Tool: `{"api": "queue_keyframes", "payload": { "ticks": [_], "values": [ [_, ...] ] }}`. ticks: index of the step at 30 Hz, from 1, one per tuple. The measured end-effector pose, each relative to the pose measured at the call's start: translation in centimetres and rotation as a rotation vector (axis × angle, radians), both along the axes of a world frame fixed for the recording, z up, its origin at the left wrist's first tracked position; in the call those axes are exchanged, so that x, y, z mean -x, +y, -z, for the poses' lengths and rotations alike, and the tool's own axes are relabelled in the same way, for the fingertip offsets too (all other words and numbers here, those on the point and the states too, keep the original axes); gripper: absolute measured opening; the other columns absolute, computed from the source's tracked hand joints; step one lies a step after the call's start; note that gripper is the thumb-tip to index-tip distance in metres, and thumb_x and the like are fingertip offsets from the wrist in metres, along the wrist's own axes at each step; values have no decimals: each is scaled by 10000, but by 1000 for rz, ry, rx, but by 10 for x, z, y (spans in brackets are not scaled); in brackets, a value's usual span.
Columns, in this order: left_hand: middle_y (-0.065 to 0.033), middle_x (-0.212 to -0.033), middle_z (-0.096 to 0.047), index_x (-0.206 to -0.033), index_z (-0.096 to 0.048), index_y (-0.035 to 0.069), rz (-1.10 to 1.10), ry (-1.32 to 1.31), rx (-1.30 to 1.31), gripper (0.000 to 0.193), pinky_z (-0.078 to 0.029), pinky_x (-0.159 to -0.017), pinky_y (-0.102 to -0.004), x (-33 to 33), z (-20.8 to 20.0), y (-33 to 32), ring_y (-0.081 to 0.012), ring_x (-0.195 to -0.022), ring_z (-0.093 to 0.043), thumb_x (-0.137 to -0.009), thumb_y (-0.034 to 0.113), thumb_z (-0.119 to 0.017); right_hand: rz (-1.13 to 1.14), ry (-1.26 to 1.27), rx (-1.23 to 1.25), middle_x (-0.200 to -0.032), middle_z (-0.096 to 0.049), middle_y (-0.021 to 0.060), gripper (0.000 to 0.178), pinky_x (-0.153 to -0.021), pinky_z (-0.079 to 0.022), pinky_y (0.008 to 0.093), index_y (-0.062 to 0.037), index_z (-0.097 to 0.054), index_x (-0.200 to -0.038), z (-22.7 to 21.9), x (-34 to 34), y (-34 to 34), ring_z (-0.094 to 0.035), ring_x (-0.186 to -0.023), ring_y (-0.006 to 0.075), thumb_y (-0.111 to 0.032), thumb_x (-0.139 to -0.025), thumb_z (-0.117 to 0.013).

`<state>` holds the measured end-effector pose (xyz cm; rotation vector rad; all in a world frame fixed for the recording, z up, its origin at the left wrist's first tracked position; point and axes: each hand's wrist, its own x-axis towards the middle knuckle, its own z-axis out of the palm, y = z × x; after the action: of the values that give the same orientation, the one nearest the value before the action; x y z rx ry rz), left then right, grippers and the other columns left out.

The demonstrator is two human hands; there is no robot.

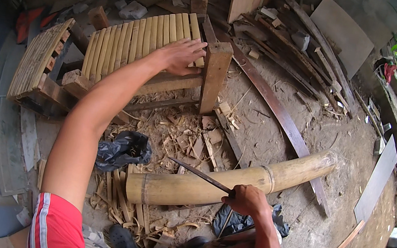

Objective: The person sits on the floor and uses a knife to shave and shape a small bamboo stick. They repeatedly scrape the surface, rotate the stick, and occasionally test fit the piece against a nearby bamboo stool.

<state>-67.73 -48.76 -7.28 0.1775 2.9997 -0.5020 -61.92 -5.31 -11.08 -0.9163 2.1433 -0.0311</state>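
Note:
My left hand (182, 57) lies flat with its fingers stretched out on the right end of a row of bamboo slats (134, 37). These slats form the seat of a low wooden frame, whose square post (215, 76) stands just right of my fingers. My right hand (247, 200) is wrapped round the handle of a long knife (200, 175), its dark blade pointing left. Under the blade a thick bamboo pole (203, 186) lies across the ground in front of me; I cannot tell whether the blade touches it.
Bamboo shavings (179, 142) litter the ground beside a black plastic bag (124, 151). Another slatted bamboo piece (40, 59) stands at left. A long dark board (275, 111) runs diagonally at right. Scrap planks (295, 56) are piled behind it, and a grey sheet (377, 182) lies far right.

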Motion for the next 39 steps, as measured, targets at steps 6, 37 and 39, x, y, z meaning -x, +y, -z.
{"api": "queue_keyframes", "payload": {
  "ticks": [6, 37, 39],
  "values": [
    [-263, -1522, -299, -1415, -376, -24, -72, 18, -108, 736, -205, -1194, -472, -2, 4, 14, -383, -1462, -215, -973, 561, -441, 4, 17, -4, -930, -714, 191, 448, -815, -532, 437, -76, -737, -997, 4, -1, 0, -688, -907, 349, -485, -824, -677],
    [-240, -1605, -103, -1527, -228, 24, -179, 158, -278, 944, -141, -1223, -433, -7, 35, 0, -375, -1490, -123, -879, 621, -567, 5, 10, 9, -894, -713, 203, 423, -796, -542, 442, -88, -755, -979, 22, 11, 10, -694, -879, 357, -473, -827, -667],
    [-230, -1610, -103, -1555, -148, 48, -176, 113, -228, 1060, -130, -1226, -423, -6, 32, 3, -364, -1494, -122, -822, 669, -597, -3, 24, 9, -892, -714, 201, 421, -788, -544, 441, -95, -758, -979, 26, 11, 12, -695, -871, 356, -476, -826, -666]
  ]
}}
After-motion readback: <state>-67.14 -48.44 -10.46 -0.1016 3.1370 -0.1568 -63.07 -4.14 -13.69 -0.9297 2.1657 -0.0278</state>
